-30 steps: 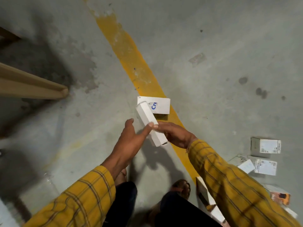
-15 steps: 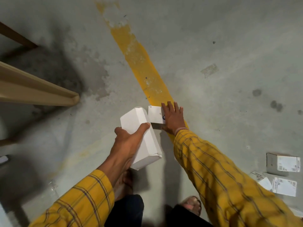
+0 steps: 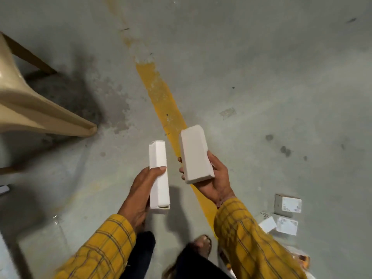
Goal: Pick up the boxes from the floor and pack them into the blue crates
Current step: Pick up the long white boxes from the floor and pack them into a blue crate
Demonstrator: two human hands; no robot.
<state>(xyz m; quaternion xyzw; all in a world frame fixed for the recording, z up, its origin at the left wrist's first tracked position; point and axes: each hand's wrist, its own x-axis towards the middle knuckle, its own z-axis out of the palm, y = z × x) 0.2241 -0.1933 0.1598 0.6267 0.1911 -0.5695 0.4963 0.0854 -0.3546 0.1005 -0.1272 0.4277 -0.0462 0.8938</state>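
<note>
My left hand (image 3: pixel 141 190) grips a long narrow white box (image 3: pixel 159 176) along its side, thumb across the top face. My right hand (image 3: pixel 216 178) holds a second, wider white box (image 3: pixel 195 154) from underneath, fingers wrapped around its edges. Both boxes are lifted off the grey concrete floor, side by side above the yellow painted stripe (image 3: pixel 161 97). No blue crate is in view.
A beige plastic chair leg (image 3: pixel 46 117) reaches in from the left. More small white labelled boxes (image 3: pixel 287 205) (image 3: pixel 285 226) lie on the floor at lower right. My feet and dark trousers (image 3: pixel 201 246) are at the bottom.
My right hand has taken the second white box off the yellow stripe and lifted it. My left hand has turned its box and raised it beside the other.
</note>
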